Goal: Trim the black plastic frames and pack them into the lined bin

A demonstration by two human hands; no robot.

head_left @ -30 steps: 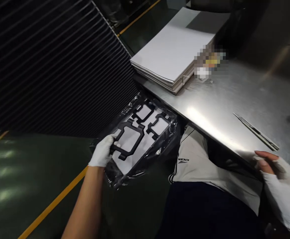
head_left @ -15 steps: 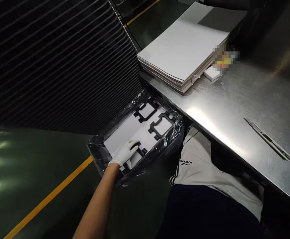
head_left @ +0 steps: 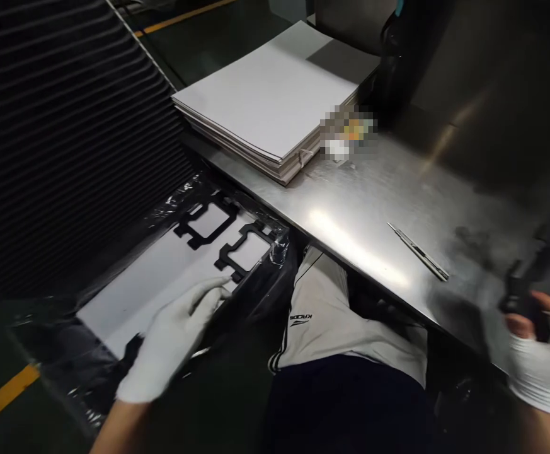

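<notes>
My left hand (head_left: pixel 173 334), in a white glove, hovers over the near right side of a box lined with clear plastic film (head_left: pixel 281 246). Its fingers are stretched forward, and nothing shows in them. Two black cut-out frames (head_left: pixel 203 224) lie on a white sheet (head_left: pixel 147 277) in the box. Another black piece (head_left: pixel 131 353) is partly hidden behind my left hand. At the right edge, my right hand (head_left: pixel 544 353), in a white glove with bare fingertips, grips a dark black part (head_left: pixel 520 296) above the metal table. Motion blurs the part's shape.
A thick stack of white sheets (head_left: pixel 275 94) sits on the metal table (head_left: pixel 360 202). A box cutter (head_left: pixel 419 252) lies nearer the front edge. Beside the stack is a blurred-out small item (head_left: pixel 350 132). A dark ribbed panel (head_left: pixel 67 126) rises at the left.
The view has swung right, and my right hand has come into view with a black part. My left hand has lifted off the black piece at the near end of the box.
</notes>
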